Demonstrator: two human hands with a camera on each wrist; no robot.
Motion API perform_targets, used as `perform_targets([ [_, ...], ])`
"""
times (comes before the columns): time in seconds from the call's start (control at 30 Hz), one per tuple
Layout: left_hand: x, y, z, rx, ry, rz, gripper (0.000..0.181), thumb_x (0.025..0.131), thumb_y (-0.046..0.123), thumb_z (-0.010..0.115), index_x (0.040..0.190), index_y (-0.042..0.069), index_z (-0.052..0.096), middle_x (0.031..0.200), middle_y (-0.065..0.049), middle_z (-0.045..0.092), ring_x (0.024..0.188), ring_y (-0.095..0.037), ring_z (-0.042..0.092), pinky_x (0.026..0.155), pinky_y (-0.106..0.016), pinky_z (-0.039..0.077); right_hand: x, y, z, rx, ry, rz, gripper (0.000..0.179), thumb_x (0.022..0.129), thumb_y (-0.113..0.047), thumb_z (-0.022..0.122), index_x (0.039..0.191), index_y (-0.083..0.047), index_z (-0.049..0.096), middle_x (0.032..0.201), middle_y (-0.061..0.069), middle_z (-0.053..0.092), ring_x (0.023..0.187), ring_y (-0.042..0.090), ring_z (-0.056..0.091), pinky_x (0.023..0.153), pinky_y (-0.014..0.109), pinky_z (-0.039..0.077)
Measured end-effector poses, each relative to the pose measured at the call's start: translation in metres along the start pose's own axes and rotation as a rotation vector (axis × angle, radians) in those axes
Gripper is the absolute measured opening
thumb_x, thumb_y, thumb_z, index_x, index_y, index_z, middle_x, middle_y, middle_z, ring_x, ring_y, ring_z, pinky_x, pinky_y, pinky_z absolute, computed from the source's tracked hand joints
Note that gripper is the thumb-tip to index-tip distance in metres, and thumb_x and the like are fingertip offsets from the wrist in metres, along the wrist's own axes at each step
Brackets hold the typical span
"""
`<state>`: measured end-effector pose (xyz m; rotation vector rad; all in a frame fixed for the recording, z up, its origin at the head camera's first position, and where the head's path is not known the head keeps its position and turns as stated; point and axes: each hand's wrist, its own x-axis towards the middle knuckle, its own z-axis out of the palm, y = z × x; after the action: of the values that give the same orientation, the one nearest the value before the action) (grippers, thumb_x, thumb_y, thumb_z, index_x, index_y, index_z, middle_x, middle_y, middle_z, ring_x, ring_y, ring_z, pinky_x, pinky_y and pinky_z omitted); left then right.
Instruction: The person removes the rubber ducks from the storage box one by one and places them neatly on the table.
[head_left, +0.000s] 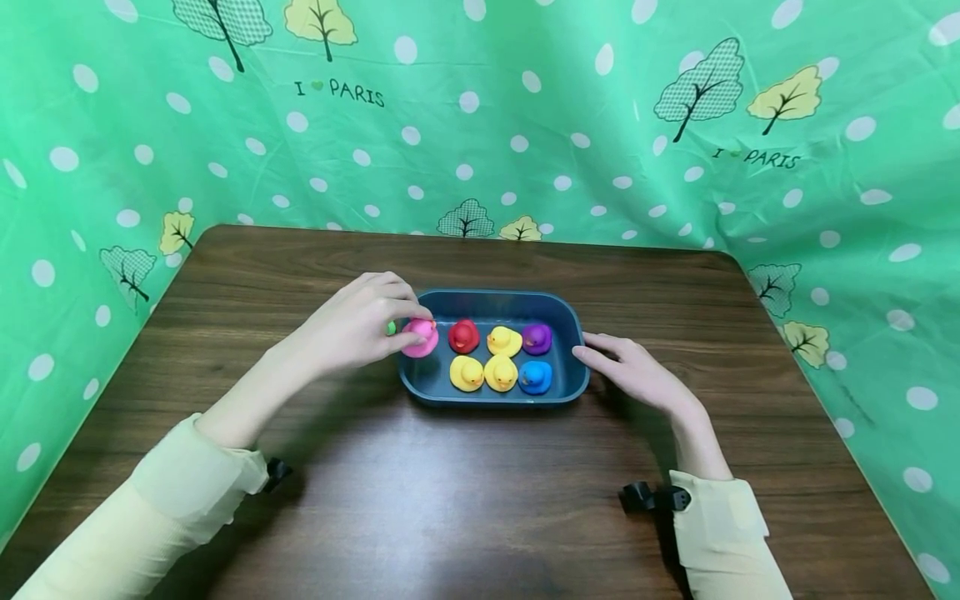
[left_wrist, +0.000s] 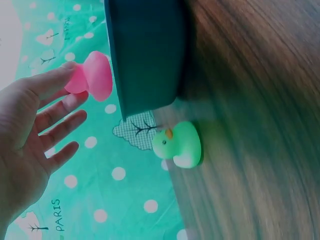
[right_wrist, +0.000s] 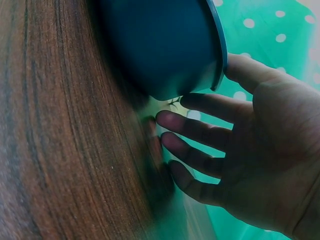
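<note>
Between the thumb and fingertips of my left hand (head_left: 367,321) is a pink rubber duck (head_left: 422,340), held at the left end of a dark blue tray (head_left: 491,398). The left wrist view shows this pink duck (left_wrist: 98,75) just above the tray's rim, the other fingers spread apart. A green duck (left_wrist: 184,145) sits on the table beside the tray; in the head view my left hand mostly covers it. My right hand (head_left: 633,371) touches the tray's right end, thumb at the rim, fingers fairly straight along the outer wall (right_wrist: 165,45).
Inside the tray are a red duck (head_left: 464,336), a purple duck (head_left: 537,338), a blue duck (head_left: 536,377) and several yellow ducks (head_left: 467,373). The brown wooden table (head_left: 465,500) meets a green dotted curtain (head_left: 517,108) behind it.
</note>
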<state>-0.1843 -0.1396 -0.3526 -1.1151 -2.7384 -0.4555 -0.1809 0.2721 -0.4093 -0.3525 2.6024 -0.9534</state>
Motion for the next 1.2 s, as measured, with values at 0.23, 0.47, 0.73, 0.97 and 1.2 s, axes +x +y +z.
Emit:
perform_targets([
  [0.23,-0.008,-0.005,-0.007,-0.015,0.012,-0.007,0.027,0.088,0.03,0.083,0.111,0.018,0.08,0.103,-0.003,0.073,0.108,-0.024,0.062,0.101,-0.048,0.049,0.0,-0.001,-0.001,0.008,-0.003,0.004,0.062,0.106,-0.052,0.049,0.155,-0.014,0.047,0.155,0.017,0.052,0.147,0.041,0.045,0.116,0.067,0.037],
  [0.47,-0.016,-0.015,-0.012,-0.013,0.051,0.011,0.023,0.088,0.028,0.082,0.109,0.017,0.081,0.099,-0.002,0.074,0.103,-0.023,0.062,0.098,-0.047,0.049,-0.001,0.001,-0.001,0.012,0.001,0.009,0.062,0.106,-0.052,0.049,0.154,-0.014,0.048,0.155,0.017,0.053,0.146,0.041,0.046,0.116,0.066,0.038],
  [0.73,-0.034,-0.029,-0.02,0.018,0.104,0.0,0.02,0.087,0.023,0.083,0.106,0.015,0.081,0.097,-0.002,0.075,0.1,-0.024,0.063,0.094,-0.047,0.049,0.0,0.0,0.0,0.015,0.003,0.017,0.063,0.105,-0.054,0.049,0.154,-0.015,0.049,0.154,0.016,0.054,0.144,0.04,0.048,0.115,0.066,0.04],
  [0.97,-0.044,-0.037,-0.025,0.041,0.127,-0.006,0.021,0.085,0.019,0.085,0.105,0.015,0.081,0.096,-0.002,0.075,0.098,-0.024,0.064,0.088,-0.046,0.051,0.0,0.002,0.0,0.005,0.004,0.014,0.063,0.105,-0.054,0.049,0.154,-0.015,0.048,0.154,0.017,0.053,0.145,0.041,0.048,0.115,0.066,0.04],
  [1.2,-0.052,-0.049,-0.025,0.058,0.146,-0.018,0.02,0.082,0.015,0.086,0.102,0.014,0.082,0.094,-0.003,0.076,0.094,-0.025,0.066,0.079,-0.043,0.054,0.001,0.001,0.0,0.001,0.007,0.008,0.063,0.106,-0.053,0.049,0.154,-0.014,0.048,0.155,0.017,0.053,0.146,0.041,0.047,0.115,0.066,0.039],
])
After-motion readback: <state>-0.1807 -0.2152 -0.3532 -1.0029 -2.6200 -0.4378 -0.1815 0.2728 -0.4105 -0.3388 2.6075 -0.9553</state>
